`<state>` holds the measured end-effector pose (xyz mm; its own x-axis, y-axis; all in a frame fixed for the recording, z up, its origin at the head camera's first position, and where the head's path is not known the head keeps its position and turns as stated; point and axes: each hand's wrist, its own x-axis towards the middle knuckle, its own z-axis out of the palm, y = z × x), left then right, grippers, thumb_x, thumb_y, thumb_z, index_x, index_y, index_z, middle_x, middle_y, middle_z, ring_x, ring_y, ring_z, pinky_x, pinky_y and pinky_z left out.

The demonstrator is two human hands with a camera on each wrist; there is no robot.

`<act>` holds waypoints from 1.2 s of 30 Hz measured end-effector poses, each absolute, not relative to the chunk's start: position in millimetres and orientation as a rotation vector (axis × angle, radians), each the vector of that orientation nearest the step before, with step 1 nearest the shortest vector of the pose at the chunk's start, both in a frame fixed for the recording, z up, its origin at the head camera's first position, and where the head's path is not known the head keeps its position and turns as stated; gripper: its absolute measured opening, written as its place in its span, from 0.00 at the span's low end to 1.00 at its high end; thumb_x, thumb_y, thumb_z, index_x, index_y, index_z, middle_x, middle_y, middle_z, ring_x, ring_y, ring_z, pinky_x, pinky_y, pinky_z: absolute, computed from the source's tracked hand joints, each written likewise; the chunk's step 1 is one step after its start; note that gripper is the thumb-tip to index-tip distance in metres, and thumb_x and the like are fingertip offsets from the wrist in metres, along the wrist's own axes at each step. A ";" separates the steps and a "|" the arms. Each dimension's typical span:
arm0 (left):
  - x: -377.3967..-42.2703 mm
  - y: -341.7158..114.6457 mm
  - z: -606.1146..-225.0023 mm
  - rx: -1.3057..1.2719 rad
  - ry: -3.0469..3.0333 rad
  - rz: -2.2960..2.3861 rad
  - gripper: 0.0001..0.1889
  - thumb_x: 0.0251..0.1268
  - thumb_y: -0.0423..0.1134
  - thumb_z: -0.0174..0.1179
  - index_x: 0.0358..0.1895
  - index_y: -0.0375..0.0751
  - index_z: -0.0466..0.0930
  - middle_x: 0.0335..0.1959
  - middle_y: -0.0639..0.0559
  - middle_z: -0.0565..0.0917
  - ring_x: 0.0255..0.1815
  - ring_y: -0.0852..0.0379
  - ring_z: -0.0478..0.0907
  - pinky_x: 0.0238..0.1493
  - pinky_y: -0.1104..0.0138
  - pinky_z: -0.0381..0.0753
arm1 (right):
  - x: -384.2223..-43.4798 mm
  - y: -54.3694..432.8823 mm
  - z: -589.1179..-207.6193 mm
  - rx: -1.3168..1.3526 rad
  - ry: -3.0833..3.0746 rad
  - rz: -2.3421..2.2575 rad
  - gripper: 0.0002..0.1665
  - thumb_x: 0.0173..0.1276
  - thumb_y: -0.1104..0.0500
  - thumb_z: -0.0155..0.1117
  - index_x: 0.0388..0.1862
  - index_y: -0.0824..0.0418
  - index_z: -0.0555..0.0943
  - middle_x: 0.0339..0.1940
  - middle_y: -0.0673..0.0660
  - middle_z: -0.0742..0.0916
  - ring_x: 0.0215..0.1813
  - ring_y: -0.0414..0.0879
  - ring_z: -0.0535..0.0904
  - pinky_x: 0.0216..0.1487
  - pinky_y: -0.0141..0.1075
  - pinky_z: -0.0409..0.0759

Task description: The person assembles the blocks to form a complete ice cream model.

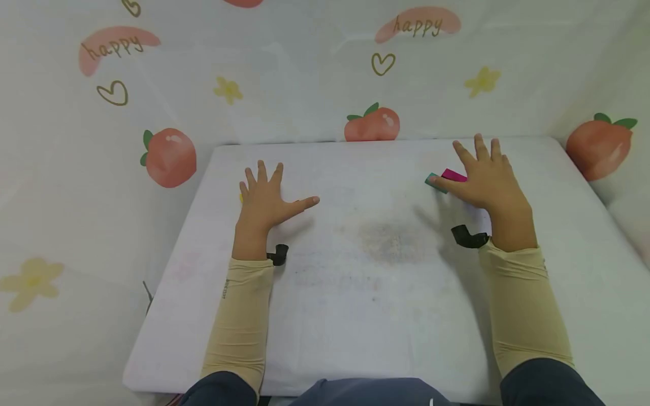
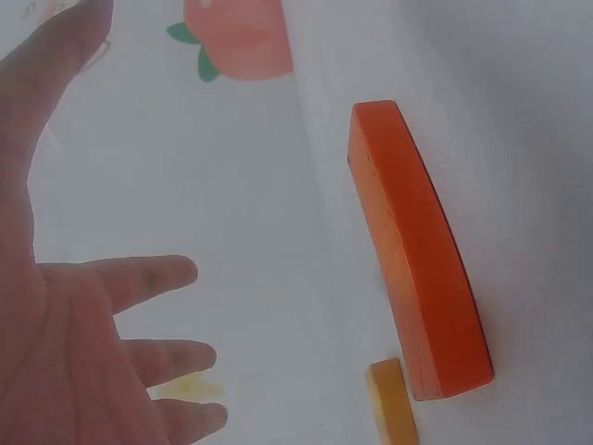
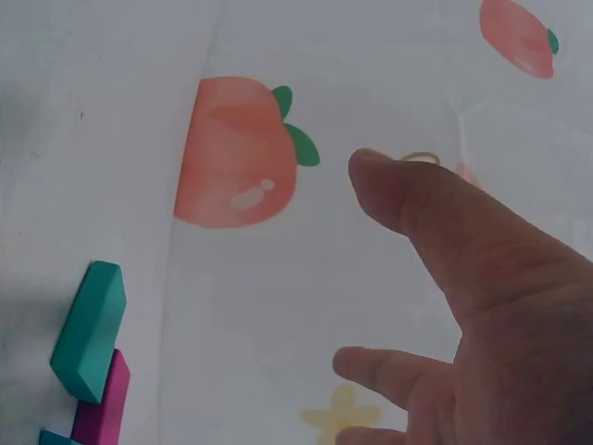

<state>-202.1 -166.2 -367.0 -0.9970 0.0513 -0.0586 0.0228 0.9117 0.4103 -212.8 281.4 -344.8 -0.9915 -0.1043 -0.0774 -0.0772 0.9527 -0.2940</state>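
Note:
My left hand (image 1: 264, 202) is held over the left part of the white table, fingers spread and holding nothing. Below it, in the left wrist view, lie a long orange block (image 2: 417, 250) and a smaller yellow block (image 2: 394, 403); in the head view the hand hides nearly all of both. My right hand (image 1: 486, 179) hovers over the right part of the table, also spread and with nothing in its grasp. Near its thumb are a teal block (image 3: 90, 332) and a magenta block (image 3: 102, 400), set against each other. A blue block (image 3: 57, 438) just shows at the right wrist view's bottom edge.
The table (image 1: 335, 316) wears a white cover with a greyish stain near the middle. Behind it hangs a white cloth (image 1: 299, 62) printed with peaches, hearts and flowers. Dark wrist mounts (image 1: 469, 237) stick out from both wrists.

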 end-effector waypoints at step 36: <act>-199.8 -173.6 -364.9 0.011 2.778 0.663 0.28 0.67 0.47 0.69 0.65 0.35 0.78 0.64 0.38 0.80 0.52 0.42 0.82 0.55 0.50 0.83 | -234.9 287.1 -385.5 -0.227 2.977 -0.634 0.20 0.78 0.60 0.62 0.61 0.72 0.81 0.63 0.75 0.80 0.64 0.70 0.76 0.65 0.68 0.74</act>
